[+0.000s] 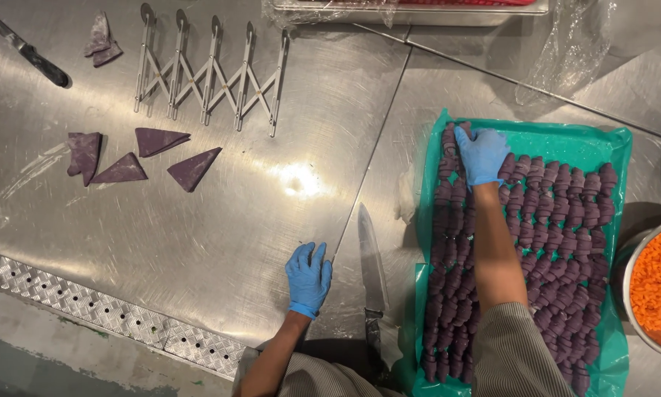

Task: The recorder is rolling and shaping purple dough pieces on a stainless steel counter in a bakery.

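Note:
My right hand, in a blue glove, reaches to the far end of a tray lined with green plastic and rests on the top of a row of rolled purple dough pieces; whether it grips one I cannot tell. My left hand, also gloved in blue, lies flat with fingers apart on the steel table, holding nothing. A chef's knife lies between my hands, blade pointing away from me.
Purple dough triangles lie at the left, with scraps farther back. An expandable multi-wheel cutter sits behind them. A second knife is at far left. A bowl of orange bits stands right of the tray.

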